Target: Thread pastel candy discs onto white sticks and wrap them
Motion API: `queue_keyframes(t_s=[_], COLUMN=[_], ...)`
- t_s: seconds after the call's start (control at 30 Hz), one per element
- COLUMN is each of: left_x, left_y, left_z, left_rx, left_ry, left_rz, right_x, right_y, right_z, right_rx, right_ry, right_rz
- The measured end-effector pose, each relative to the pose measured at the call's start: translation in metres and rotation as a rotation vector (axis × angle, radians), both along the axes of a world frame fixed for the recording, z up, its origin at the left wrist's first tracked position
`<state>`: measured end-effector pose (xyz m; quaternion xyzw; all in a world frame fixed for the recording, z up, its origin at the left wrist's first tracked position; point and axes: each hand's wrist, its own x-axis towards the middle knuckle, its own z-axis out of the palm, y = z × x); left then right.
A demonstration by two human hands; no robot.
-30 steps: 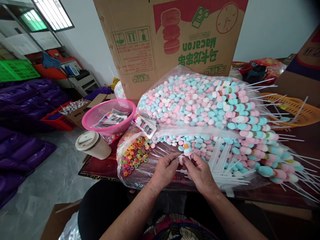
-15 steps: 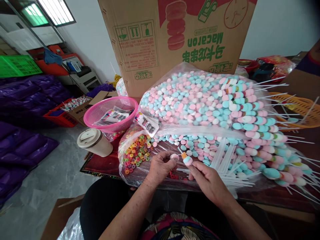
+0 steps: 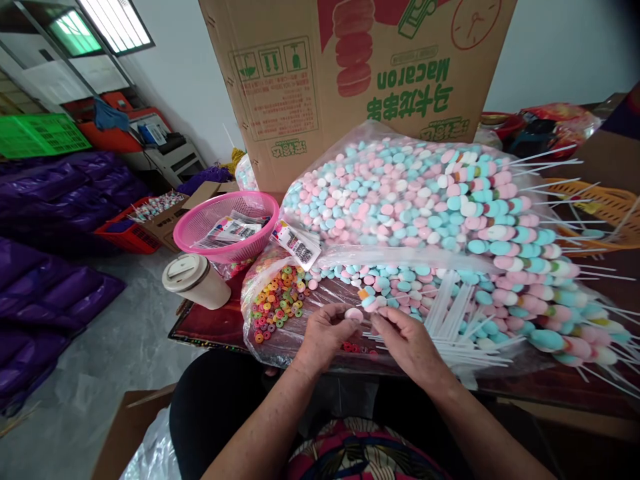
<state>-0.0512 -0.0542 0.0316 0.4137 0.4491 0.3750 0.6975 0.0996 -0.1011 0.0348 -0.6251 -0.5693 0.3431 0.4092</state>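
The big upside-down Macaron carton (image 3: 357, 73) is standing at twelve o'clock, stiff brown cardboard. Before it, a clear crinkled bag of pastel candy discs (image 3: 395, 200) is bulging, with finished skewers (image 3: 520, 267) heaped glossy and layered toward three o'clock. A perforated pink plastic basket (image 3: 225, 223) is sitting at ten o'clock, a lidded paper cup (image 3: 196, 281) beside it, and a smaller bag of coloured candy rings (image 3: 275, 303) is lying on the dark surface (image 3: 200, 327).

Compared with half a second ago, the hands are closing together: the right hand (image 3: 407, 343) is pinching the thin white stick with its stacked candies (image 3: 369, 301), lowered nearer the left. The left hand (image 3: 323, 333) is gripping a round pink candy disc (image 3: 354, 314) between fingertips, seemingly lining it up with the stick's end, though the tip is hard to see.
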Motion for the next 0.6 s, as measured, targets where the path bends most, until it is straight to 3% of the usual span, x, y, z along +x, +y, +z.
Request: queue_keyframes(t_s=[0.1,0.27,0.4,0.6], left_x=[-0.001,-0.002,-0.003,-0.003], left_y=[0.005,0.009,0.006,-0.001], left_z=[-0.001,-0.004,-0.009,-0.017], left_rx=[-0.029,0.07,0.235,0.551], left_ry=[0.008,0.088,0.227,0.586], left_rz=[0.113,0.124,0.098,0.128], right_x=[0.01,0.006,-0.003,-0.015], right_y=[-0.015,-0.027,-0.023,-0.017], right_z=[0.009,0.005,0.009,0.025], right_rx=[0.001,-0.089,-0.203,-0.293], right_ry=[-0.232,-0.568,-0.723,-0.844], right_rz=[0.063,0.165,0.197,0.189])
